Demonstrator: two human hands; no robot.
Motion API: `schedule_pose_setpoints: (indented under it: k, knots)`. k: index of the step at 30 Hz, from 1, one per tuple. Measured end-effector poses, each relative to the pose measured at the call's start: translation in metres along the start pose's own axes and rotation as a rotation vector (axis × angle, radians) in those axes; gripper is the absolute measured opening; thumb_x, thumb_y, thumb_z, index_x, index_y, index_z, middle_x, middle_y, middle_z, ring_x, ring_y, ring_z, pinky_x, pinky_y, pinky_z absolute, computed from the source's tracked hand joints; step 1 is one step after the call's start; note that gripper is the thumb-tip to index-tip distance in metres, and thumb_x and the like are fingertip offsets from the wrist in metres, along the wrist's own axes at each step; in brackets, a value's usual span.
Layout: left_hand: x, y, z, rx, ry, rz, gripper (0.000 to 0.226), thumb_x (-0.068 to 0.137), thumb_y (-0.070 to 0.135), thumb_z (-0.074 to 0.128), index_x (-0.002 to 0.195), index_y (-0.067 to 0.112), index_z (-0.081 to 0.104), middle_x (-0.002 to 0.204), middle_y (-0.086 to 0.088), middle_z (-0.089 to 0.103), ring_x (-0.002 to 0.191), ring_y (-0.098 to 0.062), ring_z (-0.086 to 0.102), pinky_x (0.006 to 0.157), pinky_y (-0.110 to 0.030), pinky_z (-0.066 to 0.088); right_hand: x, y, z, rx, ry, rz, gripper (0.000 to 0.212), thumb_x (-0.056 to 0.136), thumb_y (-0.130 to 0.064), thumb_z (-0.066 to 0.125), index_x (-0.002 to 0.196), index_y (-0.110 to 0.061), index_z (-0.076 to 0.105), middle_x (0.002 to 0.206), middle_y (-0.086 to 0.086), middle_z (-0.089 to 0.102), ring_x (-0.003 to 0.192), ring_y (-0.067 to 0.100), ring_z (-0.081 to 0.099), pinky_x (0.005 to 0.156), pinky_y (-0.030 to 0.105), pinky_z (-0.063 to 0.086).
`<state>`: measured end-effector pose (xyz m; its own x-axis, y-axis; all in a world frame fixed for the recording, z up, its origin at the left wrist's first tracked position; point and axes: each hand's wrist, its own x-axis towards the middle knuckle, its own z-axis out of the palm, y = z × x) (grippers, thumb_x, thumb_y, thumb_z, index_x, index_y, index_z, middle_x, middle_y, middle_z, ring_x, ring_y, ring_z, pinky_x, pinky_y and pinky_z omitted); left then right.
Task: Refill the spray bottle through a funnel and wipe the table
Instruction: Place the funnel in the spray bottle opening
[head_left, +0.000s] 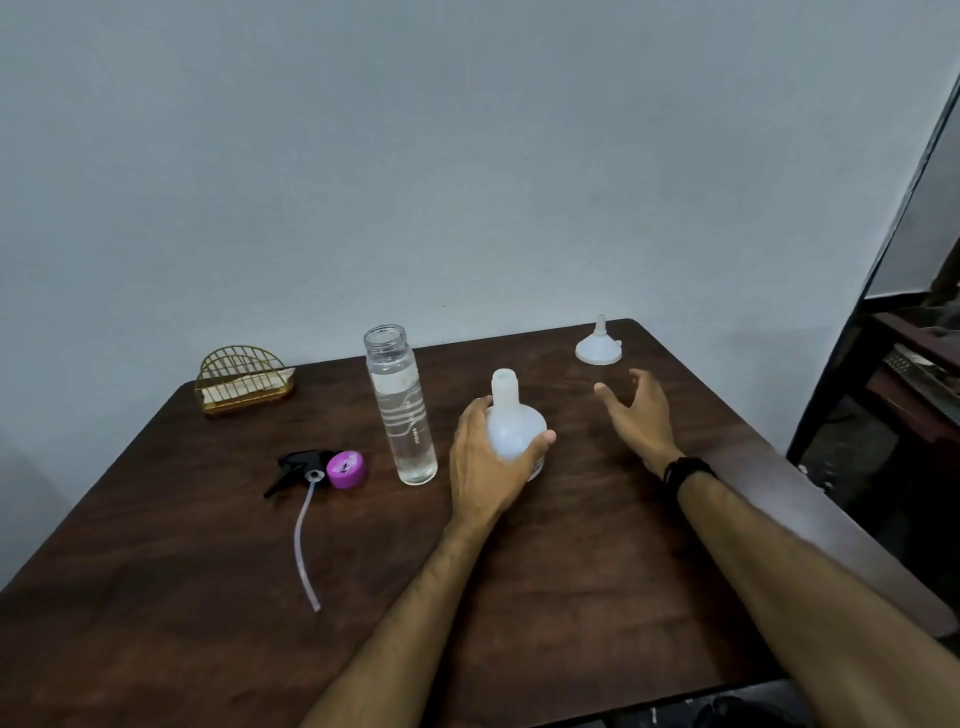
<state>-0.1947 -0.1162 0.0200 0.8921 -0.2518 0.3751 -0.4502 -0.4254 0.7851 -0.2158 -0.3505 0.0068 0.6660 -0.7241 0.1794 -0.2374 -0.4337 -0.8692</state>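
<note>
From the head camera, the left hand (480, 462) grasped the uncapped white spray bottle (514, 421), upright mid-table (156, 597). The right hand (641, 415) hovered with fingers released, short of the inverted white funnel (598, 343) near the far right corner. Left of the spray bottle stood an open clear water bottle (402, 410); the black trigger sprayer (296, 467) and purple cap (346, 469) lay further left.

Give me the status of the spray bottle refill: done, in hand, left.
Done: spray head is off, lying beside the purple cap. In hand: left hand holds the open spray bottle upright; right hand is open, short of the funnel. Left: seat funnel, pour from the water bottle, wipe.
</note>
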Motion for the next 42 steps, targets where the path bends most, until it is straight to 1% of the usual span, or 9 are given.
schedule_pose_setpoints:
  k: [3, 8, 16, 20, 22, 27, 31, 38, 42]
  knots:
    - [0.012, -0.002, 0.009, -0.006, -0.047, -0.020, 0.082, 0.069, 0.069, 0.075, 0.130, 0.019, 0.053, 0.131, 0.006, 0.054, 0.119, -0.004, 0.049, 0.090, -0.023, 0.042, 0.019, 0.005, 0.008, -0.137, -0.046, -0.068, 0.082, 0.089, -0.055, 0.066, 0.151, -0.011, 0.036, 0.156, 0.010, 0.039, 0.146, 0.026, 0.034, 0.118, 0.042, 0.033]
    - [0.019, -0.006, 0.016, -0.063, -0.018, -0.024, 0.073, 0.071, 0.054, 0.084, 0.130, 0.024, 0.054, 0.125, 0.013, 0.050, 0.114, -0.003, 0.051, 0.089, -0.021, 0.039, 0.055, 0.005, 0.027, -0.267, -0.091, -0.088, 0.098, 0.084, -0.068, 0.062, 0.155, -0.010, 0.027, 0.161, 0.009, 0.032, 0.150, 0.027, 0.028, 0.121, 0.044, 0.029]
    - [0.022, -0.010, 0.016, -0.057, 0.000, 0.001, 0.072, 0.070, 0.055, 0.085, 0.128, 0.026, 0.054, 0.121, 0.018, 0.048, 0.110, 0.000, 0.050, 0.091, -0.018, 0.041, 0.117, -0.001, 0.041, -0.162, -0.079, -0.032, 0.094, 0.085, -0.048, 0.072, 0.156, -0.010, 0.023, 0.160, 0.011, 0.034, 0.148, 0.032, 0.028, 0.117, 0.046, 0.030]
    - [0.022, -0.014, 0.017, -0.050, 0.004, 0.003, 0.074, 0.069, 0.058, 0.084, 0.128, 0.026, 0.054, 0.122, 0.016, 0.050, 0.110, 0.000, 0.051, 0.093, -0.021, 0.045, 0.130, 0.000, 0.044, -0.190, -0.084, -0.033, 0.077, 0.087, -0.041, 0.069, 0.152, -0.021, 0.033, 0.145, 0.009, 0.052, 0.138, 0.033, 0.043, 0.110, 0.045, 0.032]
    - [0.023, -0.014, 0.017, -0.049, 0.005, 0.003, 0.075, 0.069, 0.059, 0.084, 0.129, 0.026, 0.054, 0.123, 0.016, 0.050, 0.109, 0.000, 0.051, 0.093, -0.021, 0.045, 0.129, 0.001, 0.044, -0.243, -0.083, -0.057, 0.067, 0.086, -0.039, 0.071, 0.144, -0.021, 0.043, 0.139, 0.008, 0.056, 0.133, 0.033, 0.048, 0.107, 0.043, 0.035]
    - [0.023, -0.014, 0.016, -0.066, -0.009, 0.001, 0.077, 0.068, 0.059, 0.084, 0.130, 0.026, 0.054, 0.126, 0.015, 0.051, 0.111, -0.001, 0.052, 0.093, -0.020, 0.044, 0.111, 0.006, 0.040, -0.223, -0.088, -0.142, 0.069, 0.073, -0.040, 0.085, 0.130, -0.017, 0.053, 0.128, 0.007, 0.053, 0.118, 0.028, 0.055, 0.096, 0.039, 0.046]
    - [0.023, -0.013, 0.016, -0.075, -0.005, -0.003, 0.078, 0.067, 0.060, 0.084, 0.130, 0.022, 0.055, 0.127, 0.012, 0.052, 0.113, -0.005, 0.054, 0.093, -0.021, 0.044, 0.086, 0.006, 0.037, -0.203, -0.116, -0.202, 0.070, 0.069, -0.041, 0.088, 0.126, -0.018, 0.055, 0.125, 0.003, 0.050, 0.109, 0.020, 0.054, 0.087, 0.029, 0.043]
    - [0.022, -0.014, 0.015, -0.086, -0.006, -0.001, 0.082, 0.067, 0.057, 0.086, 0.132, 0.019, 0.054, 0.129, 0.010, 0.052, 0.114, -0.006, 0.053, 0.094, -0.020, 0.041, 0.036, -0.001, 0.032, -0.250, -0.223, -0.307, 0.073, 0.071, -0.047, 0.085, 0.131, -0.020, 0.052, 0.124, 0.007, 0.057, 0.111, 0.024, 0.057, 0.093, 0.037, 0.049]
    - [0.022, -0.011, 0.010, -0.086, -0.021, -0.003, 0.081, 0.068, 0.055, 0.086, 0.133, 0.018, 0.053, 0.129, 0.009, 0.051, 0.110, -0.004, 0.050, 0.091, -0.021, 0.040, 0.009, -0.008, 0.023, -0.091, -0.184, -0.316, 0.070, 0.070, -0.056, 0.083, 0.126, -0.026, 0.055, 0.112, -0.004, 0.062, 0.102, 0.012, 0.061, 0.084, 0.022, 0.049]
